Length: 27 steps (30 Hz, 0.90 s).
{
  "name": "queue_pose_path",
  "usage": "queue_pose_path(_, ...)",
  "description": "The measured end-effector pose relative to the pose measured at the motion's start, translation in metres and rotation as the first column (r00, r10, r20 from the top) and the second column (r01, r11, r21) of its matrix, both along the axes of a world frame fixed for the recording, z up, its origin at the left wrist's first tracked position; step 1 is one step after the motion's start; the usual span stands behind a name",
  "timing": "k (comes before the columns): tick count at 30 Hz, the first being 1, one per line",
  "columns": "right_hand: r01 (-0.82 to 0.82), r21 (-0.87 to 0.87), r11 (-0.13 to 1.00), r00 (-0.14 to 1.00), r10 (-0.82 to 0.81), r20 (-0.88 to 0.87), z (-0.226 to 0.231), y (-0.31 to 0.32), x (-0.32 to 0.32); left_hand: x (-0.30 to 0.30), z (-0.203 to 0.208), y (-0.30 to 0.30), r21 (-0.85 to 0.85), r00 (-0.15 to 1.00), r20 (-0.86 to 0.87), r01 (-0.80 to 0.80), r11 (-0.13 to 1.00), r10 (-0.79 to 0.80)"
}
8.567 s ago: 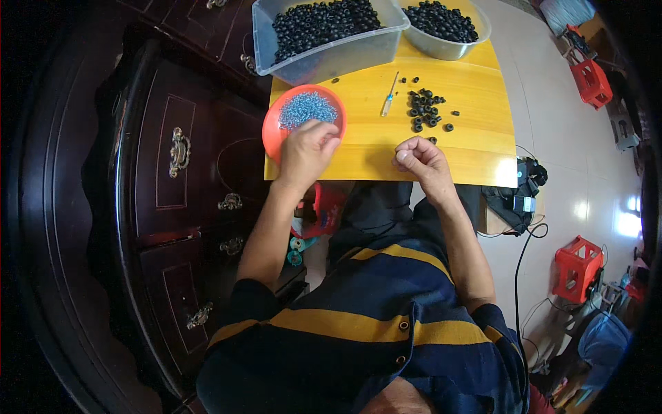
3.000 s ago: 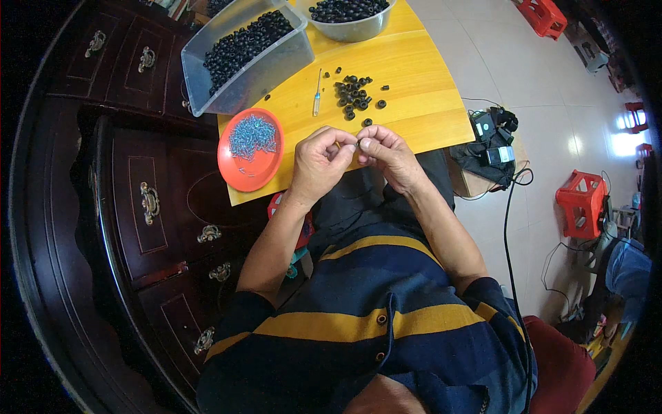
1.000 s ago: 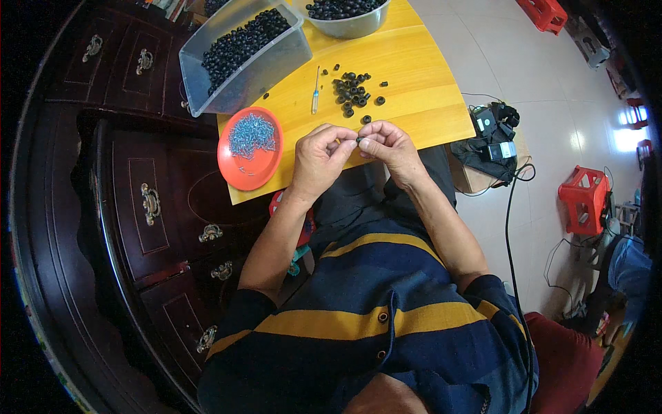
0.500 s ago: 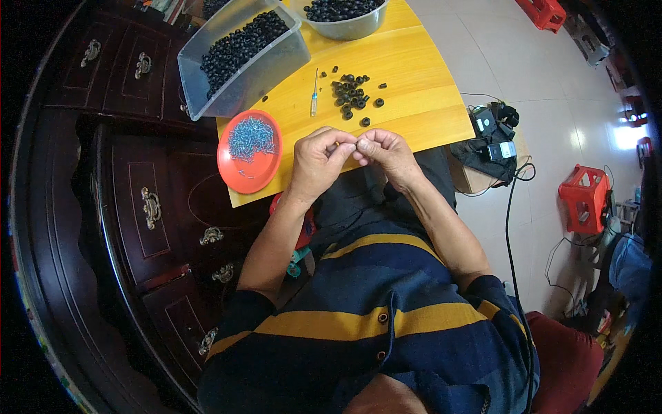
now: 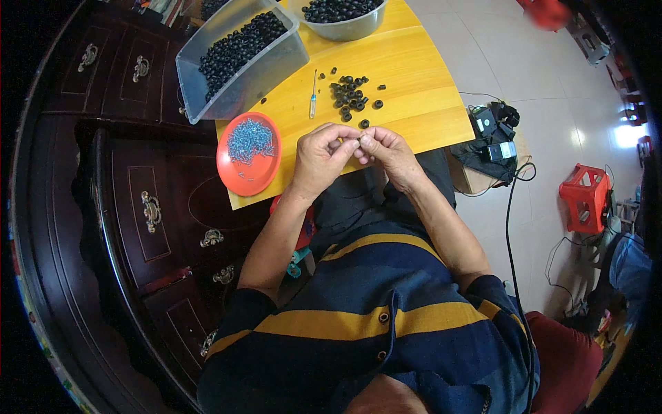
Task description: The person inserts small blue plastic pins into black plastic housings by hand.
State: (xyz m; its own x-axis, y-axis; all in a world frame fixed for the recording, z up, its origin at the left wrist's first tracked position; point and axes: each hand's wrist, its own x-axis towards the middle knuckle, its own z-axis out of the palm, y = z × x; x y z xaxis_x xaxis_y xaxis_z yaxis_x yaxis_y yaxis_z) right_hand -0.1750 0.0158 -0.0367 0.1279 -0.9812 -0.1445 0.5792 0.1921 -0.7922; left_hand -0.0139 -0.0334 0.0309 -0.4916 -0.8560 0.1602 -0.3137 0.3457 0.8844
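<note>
My left hand [image 5: 323, 157] and my right hand [image 5: 392, 157] meet fingertip to fingertip above the near edge of the yellow table [image 5: 414, 83]. Both are closed in a pinch, and whatever lies between the fingers is too small and hidden to name. Just beyond them is a loose group of small black ring-shaped parts [image 5: 352, 93]. A screwdriver with a clear blue handle [image 5: 312, 103] lies left of that group. Beside my left hand, a red plate [image 5: 245, 185] holds a heap of small silvery-blue screws [image 5: 249, 140].
A clear plastic bin [image 5: 189, 90] full of black parts [image 5: 241, 55] stands at the far left, with a round tub [image 5: 352, 30] of similar parts at the back. Dark wooden drawers [image 5: 152, 207] rise on the left. A red stool [image 5: 583, 196] stands on the floor at right.
My hands stay together at nearly the same spot, with only a slight shift of the fingers. The table things look unmoved.
</note>
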Motion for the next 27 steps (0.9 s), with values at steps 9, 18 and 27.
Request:
queue_pose_path(9,-0.024,-0.007,1.0,1.0,0.024,0.014,0.001,-0.004,-0.005,-0.003,-0.003,-0.001,0.123,0.998,-0.063,0.023,0.992,-0.016)
queue_pose_path(18,0.0,0.006,1.0,1.0,0.0,0.002,0.002,-0.004,-0.011,-0.01,0.001,-0.005,0.073,0.998,-0.057,0.032,0.997,-0.028)
queue_pose_path(27,0.019,0.036,0.999,0.998,-0.02,0.051,0.001,-0.003,-0.017,-0.008,-0.003,-0.012,-0.009,0.998,0.055,0.01,1.0,-0.009)
